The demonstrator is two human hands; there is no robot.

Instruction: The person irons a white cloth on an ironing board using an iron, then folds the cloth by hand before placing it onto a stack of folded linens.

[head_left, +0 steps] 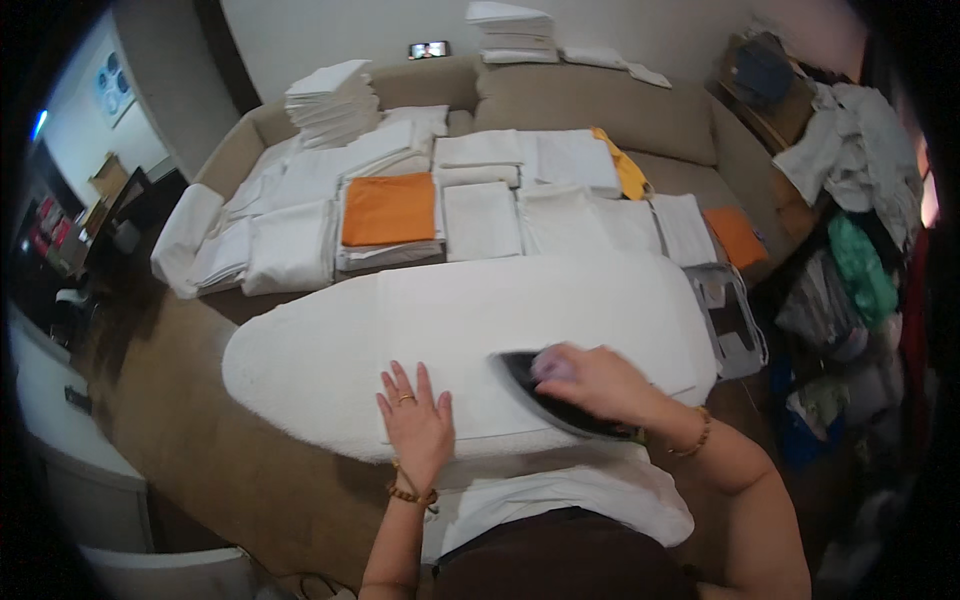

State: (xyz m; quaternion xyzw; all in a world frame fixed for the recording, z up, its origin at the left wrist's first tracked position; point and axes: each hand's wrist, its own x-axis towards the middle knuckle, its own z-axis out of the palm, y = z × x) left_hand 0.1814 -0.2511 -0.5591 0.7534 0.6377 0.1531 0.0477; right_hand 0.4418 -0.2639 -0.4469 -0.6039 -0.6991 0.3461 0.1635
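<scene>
A white-covered ironing board (292,367) stretches across in front of me, its rounded narrow end to the left. Spread over it is a white cloth (465,315), whose near edge runs along the board's front. My right hand (592,382) grips the handle of a dark clothes iron (536,390) resting on the cloth, its tip pointing up and left; the hand is slightly blurred. To the left, my left hand (416,420) lies palm down on the cloth near the front edge, fingers spread and holding nothing.
Beyond the board, a beige sofa (592,112) bears stacks of folded white cloth (480,221) and an orange folded cloth (388,210). White fabric (555,495) bunches between the board and my body. Bags and clothes (825,307) crowd the right side. A white chair (172,574) stands lower left.
</scene>
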